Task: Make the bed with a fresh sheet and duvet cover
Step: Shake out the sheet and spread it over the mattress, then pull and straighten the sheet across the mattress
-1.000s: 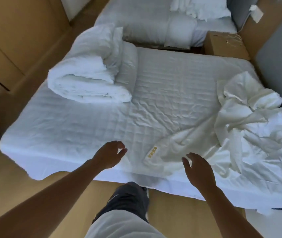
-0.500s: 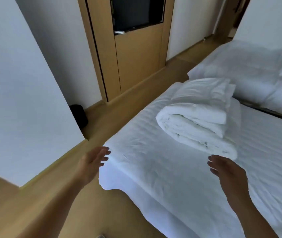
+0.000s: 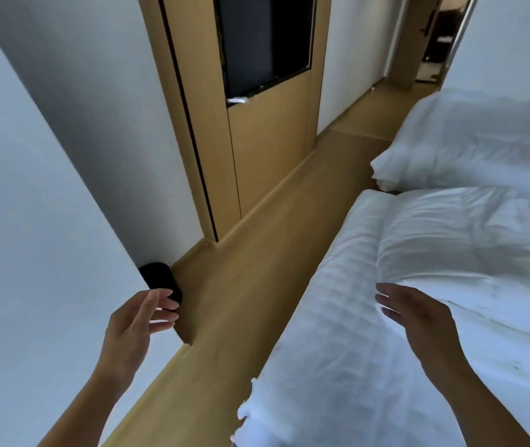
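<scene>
Hands empty, we see both held open with fingers loosely spread: left hand (image 3: 134, 327) over the wooden floor (image 3: 257, 285) by the white wall (image 3: 31, 237), right hand (image 3: 418, 317) above the near bed (image 3: 337, 366), just short of the folded duvet (image 3: 457, 246) lying on its white cover. Beyond sits a second bed (image 3: 470, 140); a black bin (image 3: 160, 279) stands at the wall corner, near a wooden panel (image 3: 270, 156).

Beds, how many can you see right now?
2: the near bed under the right hand, and a second bed beyond it. Others may lie outside the view.
</scene>
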